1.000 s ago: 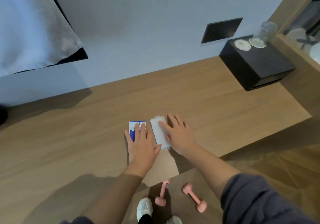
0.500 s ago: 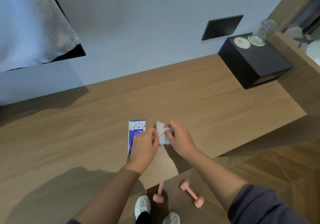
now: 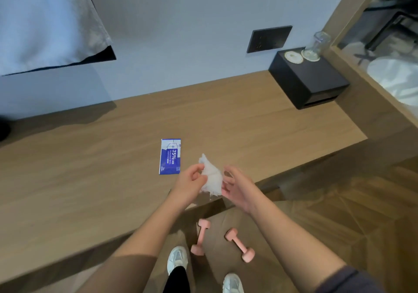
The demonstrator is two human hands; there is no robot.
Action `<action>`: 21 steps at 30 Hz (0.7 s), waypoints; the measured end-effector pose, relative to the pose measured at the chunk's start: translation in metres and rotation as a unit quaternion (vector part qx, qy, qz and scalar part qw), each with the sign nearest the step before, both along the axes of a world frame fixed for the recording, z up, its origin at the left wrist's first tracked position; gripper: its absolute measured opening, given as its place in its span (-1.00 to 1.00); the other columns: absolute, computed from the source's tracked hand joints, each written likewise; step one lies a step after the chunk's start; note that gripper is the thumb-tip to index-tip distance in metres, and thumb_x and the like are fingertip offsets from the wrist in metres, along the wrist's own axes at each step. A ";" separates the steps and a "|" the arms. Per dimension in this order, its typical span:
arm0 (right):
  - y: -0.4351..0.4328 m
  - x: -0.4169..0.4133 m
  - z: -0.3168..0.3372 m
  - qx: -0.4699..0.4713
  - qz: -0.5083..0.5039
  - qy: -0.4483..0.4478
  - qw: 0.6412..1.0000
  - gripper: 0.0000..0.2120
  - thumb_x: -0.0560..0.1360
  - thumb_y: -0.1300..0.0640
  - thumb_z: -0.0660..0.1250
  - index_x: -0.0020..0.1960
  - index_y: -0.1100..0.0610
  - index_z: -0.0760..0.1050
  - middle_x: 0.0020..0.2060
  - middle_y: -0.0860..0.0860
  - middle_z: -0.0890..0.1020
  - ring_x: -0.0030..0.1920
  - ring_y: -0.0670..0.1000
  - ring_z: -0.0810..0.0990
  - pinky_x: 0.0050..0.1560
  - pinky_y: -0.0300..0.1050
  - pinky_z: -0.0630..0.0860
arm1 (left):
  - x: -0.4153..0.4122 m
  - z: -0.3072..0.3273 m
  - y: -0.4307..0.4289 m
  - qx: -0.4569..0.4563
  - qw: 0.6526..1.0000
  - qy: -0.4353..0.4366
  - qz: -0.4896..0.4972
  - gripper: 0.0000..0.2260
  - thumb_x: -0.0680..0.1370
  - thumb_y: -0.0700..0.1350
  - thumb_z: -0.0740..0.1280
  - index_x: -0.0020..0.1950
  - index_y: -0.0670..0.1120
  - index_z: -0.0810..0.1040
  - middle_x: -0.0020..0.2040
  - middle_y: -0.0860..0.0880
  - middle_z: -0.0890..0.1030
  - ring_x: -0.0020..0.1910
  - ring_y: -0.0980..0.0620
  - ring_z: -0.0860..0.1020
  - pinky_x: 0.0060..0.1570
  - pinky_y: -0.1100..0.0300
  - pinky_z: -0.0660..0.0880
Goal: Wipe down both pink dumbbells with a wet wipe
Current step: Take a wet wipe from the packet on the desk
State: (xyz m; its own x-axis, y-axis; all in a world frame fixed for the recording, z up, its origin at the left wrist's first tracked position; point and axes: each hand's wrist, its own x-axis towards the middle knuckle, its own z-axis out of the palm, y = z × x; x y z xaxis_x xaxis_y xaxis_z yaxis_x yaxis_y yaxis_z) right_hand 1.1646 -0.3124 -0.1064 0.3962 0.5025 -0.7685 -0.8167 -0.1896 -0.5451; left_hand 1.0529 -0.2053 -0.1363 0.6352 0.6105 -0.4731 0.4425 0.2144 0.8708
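Wooden desk [image 3: 90,168]: sachet [image 3: 170,157] flat; left fingers [image 3: 199,170] pinch wipe [image 3: 211,177]; right fingers [image 3: 228,171]: grip unclear.

Blur smears the wet wipe [image 3: 211,177] between my left hand [image 3: 188,185] and right hand [image 3: 236,187] (whether the right pinches it, I cannot tell). On the sachet [image 3: 170,157], print below "75%" is too small; the bottom edge crops my right shoe [image 3: 233,283].

This is looking like a hotel room or bedroom. White linen [image 3: 45,21], seemingly bedding, is hanging at the upper left of the frame. A long wooden desk [image 3: 90,179] is running along a pale wall bearing a dark switch panel [image 3: 269,39]. At the upper right a black box [image 3: 309,82] is carrying coasters [image 3: 293,56] and a drinking glass [image 3: 316,46]. Herringbone parquet [image 3: 339,213] is showing at the lower right.
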 end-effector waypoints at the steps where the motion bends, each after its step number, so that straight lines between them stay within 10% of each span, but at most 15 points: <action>1: -0.010 -0.002 0.001 -0.007 0.011 0.046 0.999 -0.64 0.59 0.07 0.31 0.32 0.15 0.32 0.08 0.22 0.62 0.01 0.16 0.68 -0.08 0.04 0.65 | -0.005 0.003 -0.010 0.003 1.000 -0.004 -0.008 -0.75 0.53 -0.26 0.32 0.17 -0.05 0.57 -0.20 -0.08 0.51 -0.22 0.01 0.48 -0.13 0.10 0.43; 15: -0.128 -0.022 -0.004 -0.018 0.082 0.158 0.984 -0.73 0.47 0.37 0.40 0.15 0.34 0.48 -0.04 0.29 0.68 -0.14 0.20 0.72 -0.25 0.01 0.66 | -0.077 0.017 -0.154 -0.054 0.995 0.041 0.078 -0.85 0.55 -0.22 0.25 -0.11 -0.10 0.61 -0.17 -0.06 0.61 -0.23 0.04 0.55 -0.25 0.21 0.49; 21: -0.135 -0.053 -0.020 0.013 0.079 0.133 0.988 -0.80 0.57 0.37 0.25 0.19 0.32 0.44 0.11 0.29 0.62 0.11 0.19 0.63 0.15 0.08 0.55 | -0.091 -0.002 -0.172 -0.111 0.971 0.027 0.211 -0.85 0.61 -0.14 0.23 -0.01 -0.18 0.55 -0.06 -0.18 0.57 -0.18 -0.03 0.53 -0.35 0.22 0.47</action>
State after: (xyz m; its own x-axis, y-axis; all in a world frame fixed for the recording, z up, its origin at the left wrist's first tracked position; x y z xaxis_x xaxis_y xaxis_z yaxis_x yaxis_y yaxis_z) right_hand 1.1116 -0.4477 -0.1265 0.0959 0.5636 -0.8205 -0.8931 -0.3153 -0.3209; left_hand 0.9622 -0.3772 -0.1386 0.3212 0.6903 -0.6484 0.3193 0.5656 0.7603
